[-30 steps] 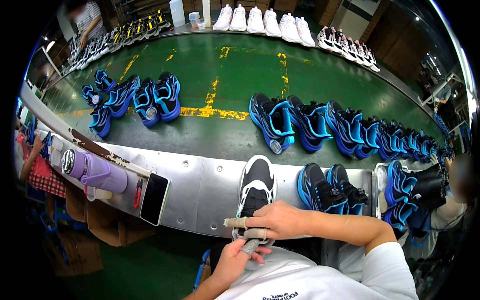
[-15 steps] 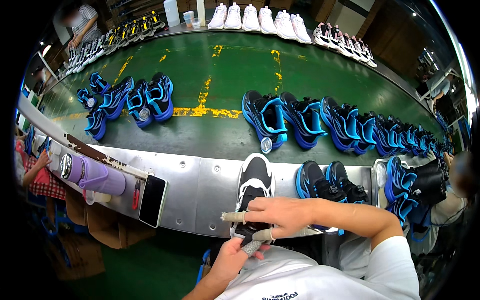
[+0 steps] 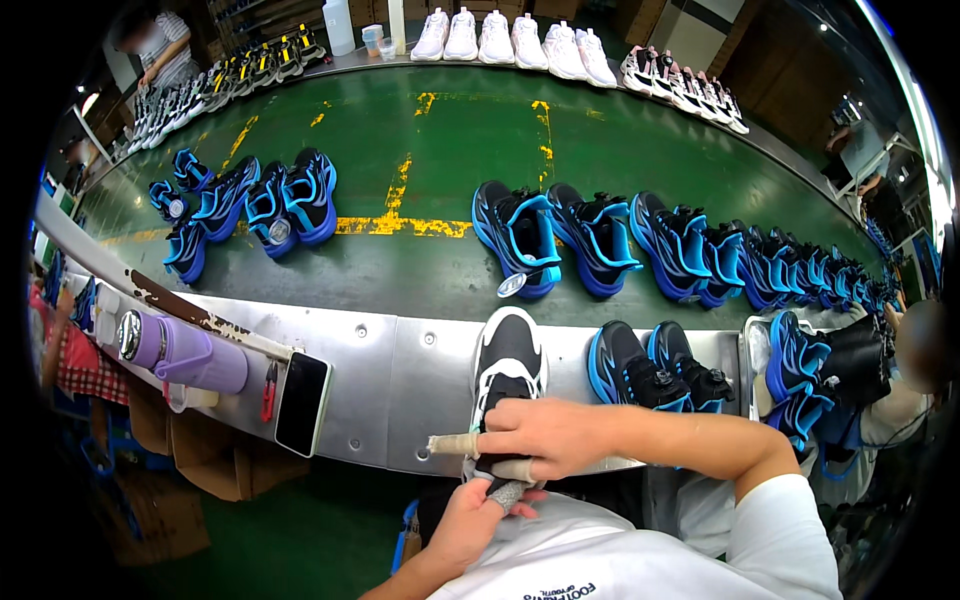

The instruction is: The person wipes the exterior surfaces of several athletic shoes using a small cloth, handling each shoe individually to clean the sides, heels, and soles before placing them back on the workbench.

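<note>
Right grip (image 3: 545, 438) clamps the shoe (image 3: 508, 372) at its near end, left grip (image 3: 478, 515) cupped beneath — light, soft upper, stiff sole — best held by the sole.

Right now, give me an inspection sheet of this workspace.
Surface: steel ledge beside a green conveyor belt.
Job's things: black-and-white shoe on the ledge.
Clutter: purple bottle, dark phone, red cutters.
Grippers: right hand, fingers taped, on the shoe's near end; left hand below, touching it.
Cables: nothing seen.
Surroundings: blue-and-black shoes on the belt, white shoes along the far edge.
</note>
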A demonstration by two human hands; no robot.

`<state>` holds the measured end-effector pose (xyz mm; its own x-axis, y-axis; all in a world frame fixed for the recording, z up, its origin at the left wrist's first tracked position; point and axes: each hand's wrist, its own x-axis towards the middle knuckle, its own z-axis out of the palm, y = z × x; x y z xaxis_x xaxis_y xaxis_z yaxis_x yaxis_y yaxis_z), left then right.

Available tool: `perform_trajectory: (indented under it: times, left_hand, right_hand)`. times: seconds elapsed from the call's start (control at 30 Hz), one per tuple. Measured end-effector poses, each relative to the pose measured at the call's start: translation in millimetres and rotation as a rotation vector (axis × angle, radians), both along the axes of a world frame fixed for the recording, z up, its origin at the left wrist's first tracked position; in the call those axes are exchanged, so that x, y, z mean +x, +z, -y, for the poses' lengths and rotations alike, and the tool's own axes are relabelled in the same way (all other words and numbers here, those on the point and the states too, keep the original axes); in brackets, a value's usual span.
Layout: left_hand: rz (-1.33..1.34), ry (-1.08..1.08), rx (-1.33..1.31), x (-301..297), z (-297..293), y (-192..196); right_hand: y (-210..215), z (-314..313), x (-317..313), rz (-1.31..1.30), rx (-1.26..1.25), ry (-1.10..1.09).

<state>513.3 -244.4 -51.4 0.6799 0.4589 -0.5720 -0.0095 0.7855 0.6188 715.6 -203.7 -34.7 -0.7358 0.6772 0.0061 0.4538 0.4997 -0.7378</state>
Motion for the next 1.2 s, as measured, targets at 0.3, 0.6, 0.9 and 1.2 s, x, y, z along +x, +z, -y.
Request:
perform_trajectory:
  times: [0.3, 0.6, 0.9, 1.2]
  left_hand:
    - [0.038, 0.065, -0.045, -3, -6, -3]
    - [-0.189, -0.181, 0.264, -9, -12, 11]
    - [-0.433, -0.140, 1.391, 22, -47, -6]
    - [-0.056, -0.511, 1.058, 25, -89, 1]
  right_hand:
    - [14, -6, 11, 0.056, -0.223, 0.029]
    - [-7, 18, 1, -0.102, -0.186, -0.313]
    - [-51, 9, 3, 0.122, 0.092, -0.947]
    - [-78, 6, 4, -0.055, 0.040, -1.004]
